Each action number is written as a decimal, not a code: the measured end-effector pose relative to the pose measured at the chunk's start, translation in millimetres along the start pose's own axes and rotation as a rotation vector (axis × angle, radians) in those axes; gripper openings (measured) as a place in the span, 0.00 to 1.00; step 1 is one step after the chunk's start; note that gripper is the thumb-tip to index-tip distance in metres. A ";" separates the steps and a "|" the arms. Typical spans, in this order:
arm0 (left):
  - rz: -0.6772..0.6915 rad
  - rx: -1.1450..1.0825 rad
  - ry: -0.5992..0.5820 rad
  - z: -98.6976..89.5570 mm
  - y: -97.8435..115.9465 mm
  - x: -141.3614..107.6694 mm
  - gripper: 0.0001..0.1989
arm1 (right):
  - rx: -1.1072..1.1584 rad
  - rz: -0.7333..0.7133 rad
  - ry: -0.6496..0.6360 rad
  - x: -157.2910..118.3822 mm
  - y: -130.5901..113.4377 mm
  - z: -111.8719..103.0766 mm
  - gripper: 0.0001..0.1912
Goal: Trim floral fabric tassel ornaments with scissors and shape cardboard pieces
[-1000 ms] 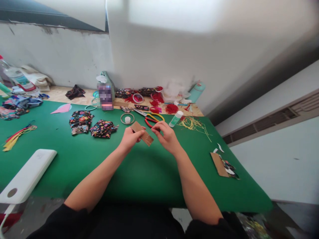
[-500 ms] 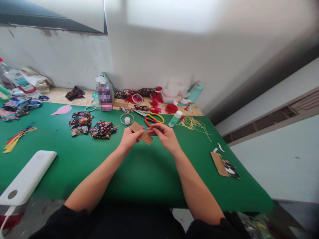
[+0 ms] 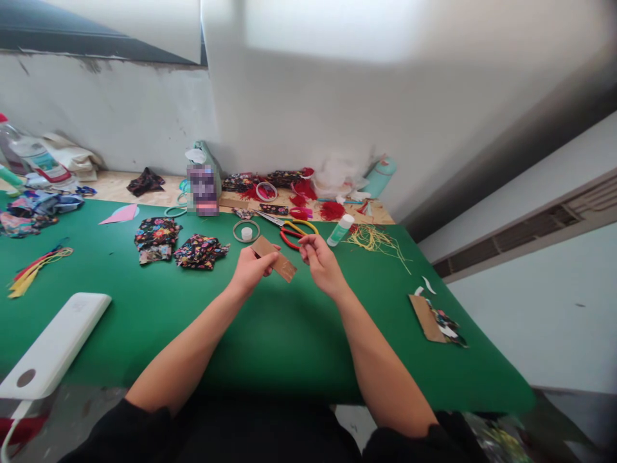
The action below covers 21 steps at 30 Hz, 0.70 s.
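A small brown piece of cardboard (image 3: 284, 268) is pinched between the thumb and fingers of my left hand (image 3: 249, 269), tilted over the green table mat. Just right of it, my right hand (image 3: 322, 263) has its fingertips drawn together, apart from the cardboard; anything tiny between them is too small to see. Behind my hands lie scissors (image 3: 315, 227) with red and yellow handles. A glue stick (image 3: 340, 230) stands beyond my right hand. A roll of tape (image 3: 234, 231) rests behind my left hand, with a white cap (image 3: 247, 234) inside its ring.
Floral fabric pieces (image 3: 157, 238) lie left of my hands. Yellow strings (image 3: 373, 238) spread at the back right. Another cardboard piece (image 3: 427, 318) with scraps is near the right edge. A white power bank (image 3: 60, 341) with a cable sits at the left front. Red tassels (image 3: 332, 210) lie along the back.
My right hand has drawn slightly right, away from the cardboard, and its fingers have curled in more. My left hand keeps the cardboard in nearly the same place.
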<state>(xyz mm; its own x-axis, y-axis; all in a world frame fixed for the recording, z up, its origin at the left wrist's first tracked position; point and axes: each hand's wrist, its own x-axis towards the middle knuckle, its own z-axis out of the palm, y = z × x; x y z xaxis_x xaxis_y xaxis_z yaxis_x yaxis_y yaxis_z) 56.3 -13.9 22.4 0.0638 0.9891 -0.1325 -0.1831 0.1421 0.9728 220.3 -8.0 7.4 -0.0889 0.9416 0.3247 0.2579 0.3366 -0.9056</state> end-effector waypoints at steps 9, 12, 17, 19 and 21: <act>-0.003 0.017 0.006 0.0 -1.7 0.6 0.11 | 0.058 -0.018 -0.013 -0.8 -7.8 -1.2 0.07; 0.006 0.018 0.004 -0.8 -2.8 0.7 0.13 | 0.084 -0.022 0.009 -0.8 -7.7 -1.3 0.09; 0.023 0.020 0.000 -2.0 -4.4 1.7 0.15 | -0.022 -0.108 0.010 -1.6 -9.0 -5.1 0.05; 0.032 0.017 -0.001 -2.0 -4.8 2.1 0.15 | -0.123 -0.195 -0.024 -2.6 -10.9 -6.6 0.03; 0.037 0.010 -0.002 -1.7 -4.8 2.4 0.15 | -0.218 -0.283 -0.070 -3.6 -12.1 -7.5 0.03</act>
<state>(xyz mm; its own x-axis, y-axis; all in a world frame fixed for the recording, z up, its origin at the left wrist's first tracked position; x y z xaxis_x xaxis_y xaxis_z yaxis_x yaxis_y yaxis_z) 55.7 -12.2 17.1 0.0593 0.9936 -0.0960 -0.1753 0.1051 0.9789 224.7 -15.5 19.2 -0.2499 0.8116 0.5281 0.4121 0.5826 -0.7005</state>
